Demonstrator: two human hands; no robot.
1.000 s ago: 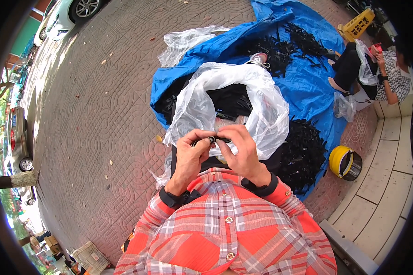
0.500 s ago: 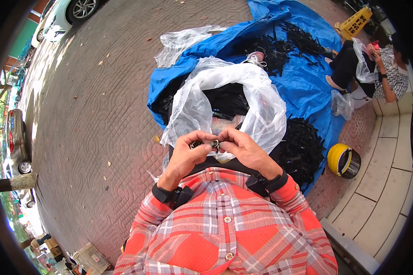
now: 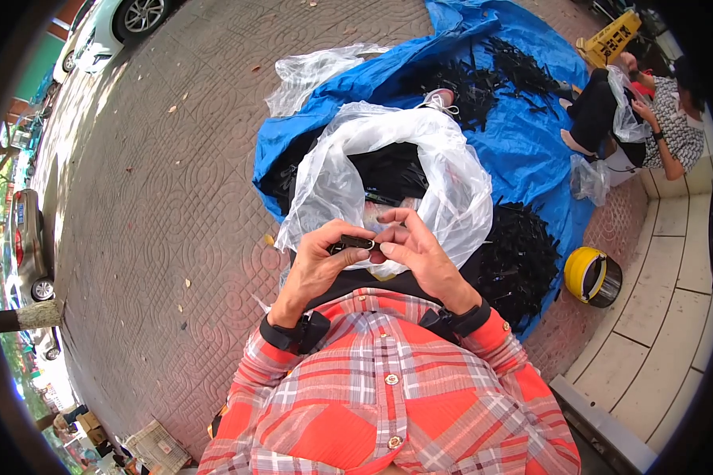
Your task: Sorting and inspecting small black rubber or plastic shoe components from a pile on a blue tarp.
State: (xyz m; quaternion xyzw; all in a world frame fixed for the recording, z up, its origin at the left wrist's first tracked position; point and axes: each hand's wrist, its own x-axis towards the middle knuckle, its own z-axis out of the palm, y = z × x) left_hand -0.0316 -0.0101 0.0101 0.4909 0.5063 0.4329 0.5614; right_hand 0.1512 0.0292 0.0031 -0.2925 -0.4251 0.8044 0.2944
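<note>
My left hand (image 3: 322, 257) pinches a short black piece (image 3: 355, 241) with a pale, shiny bit at its end, between thumb and fingers. Right beside that end is my right hand (image 3: 425, 257), its thumb and fingertips drawn together and the index finger raised and bent. What sits between those fingertips is too small to make out. Both hands are over the near rim of an open clear plastic bag (image 3: 459, 186), with dark pieces (image 3: 392, 170) inside it.
A blue tarp (image 3: 523, 154) under the bag carries heaps of black strips (image 3: 519, 265). At right, another person (image 3: 657, 119) sits with a clear bag. A yellow-and-black bucket (image 3: 590, 275) stands by the tiled ledge (image 3: 650, 317). Parked cars (image 3: 33, 237) are at left.
The black piece now shows more of its length in my left hand. My right index finger has lifted away from it. The seated person's hands have moved apart.
</note>
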